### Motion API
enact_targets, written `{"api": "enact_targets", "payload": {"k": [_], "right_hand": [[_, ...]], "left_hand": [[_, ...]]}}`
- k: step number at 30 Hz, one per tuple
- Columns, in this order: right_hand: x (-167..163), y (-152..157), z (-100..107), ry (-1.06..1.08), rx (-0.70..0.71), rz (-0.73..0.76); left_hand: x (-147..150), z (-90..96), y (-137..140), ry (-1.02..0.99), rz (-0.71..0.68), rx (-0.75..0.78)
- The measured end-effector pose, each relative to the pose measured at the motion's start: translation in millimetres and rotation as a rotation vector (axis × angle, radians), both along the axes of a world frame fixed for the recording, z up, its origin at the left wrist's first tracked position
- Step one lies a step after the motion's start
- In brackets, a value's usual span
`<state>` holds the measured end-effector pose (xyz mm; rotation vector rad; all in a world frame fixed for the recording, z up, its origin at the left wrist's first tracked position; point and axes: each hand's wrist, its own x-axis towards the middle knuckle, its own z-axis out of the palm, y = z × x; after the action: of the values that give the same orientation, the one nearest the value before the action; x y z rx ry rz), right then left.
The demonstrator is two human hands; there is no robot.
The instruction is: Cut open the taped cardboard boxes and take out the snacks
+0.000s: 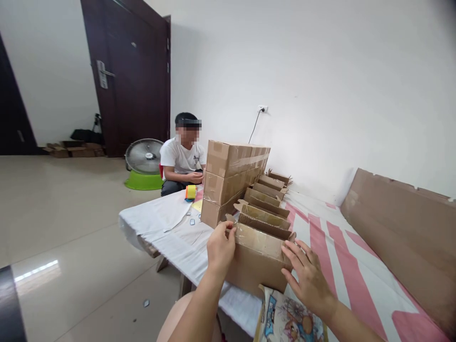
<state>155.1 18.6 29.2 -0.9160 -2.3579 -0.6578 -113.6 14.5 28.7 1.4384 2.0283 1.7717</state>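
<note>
A person's bare hands rest on the nearest cardboard box [258,259], at the front of a row of open boxes [265,216] on a cloth-draped surface [153,213]. The left hand [220,247] curls its fingers narrowly at the upper left corner, though whether they pinch cannot be told; the right hand [309,278] spreads its fingers wide, fingertips touching the right end. Beyond, a co-worker [183,159] sits beside stacked cartons [226,185].

Two bare hands show, one left hand [221,249] and one right hand [309,278]. Three closed boxes [215,188] face forward at the stack's near end, with at least five open boxes [258,263] in a row. One co-worker [181,159], one fan [142,156], one wall socket [262,109] and one large cardboard sheet [402,237] also count.
</note>
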Motion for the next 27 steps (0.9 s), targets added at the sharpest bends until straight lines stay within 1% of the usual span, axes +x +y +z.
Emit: {"api": "enact_targets", "payload": {"k": [9,16,20,24,27], "right_hand": [[3,-8,5,-0.031,0.024,-0.023],[-1,-13,3,-0.008,0.055,-0.07],[-8,-15,5,0.02,0.021,-0.073],[-16,-16,10,0.063,-0.023,-0.065],[-23,-18,14,0.068,-0.006,-0.029]], "left_hand": [[2,-2.0,-1,0.019,0.004,0.026],[9,-1.5,-6,0.063,-0.005,-0.01],[13,-1.3,-8,0.12,-0.012,-0.049],[15,-1.7,-8,0.177,-0.02,-0.048],[17,-1.8,-8,0.222,-0.031,-0.034]]}}
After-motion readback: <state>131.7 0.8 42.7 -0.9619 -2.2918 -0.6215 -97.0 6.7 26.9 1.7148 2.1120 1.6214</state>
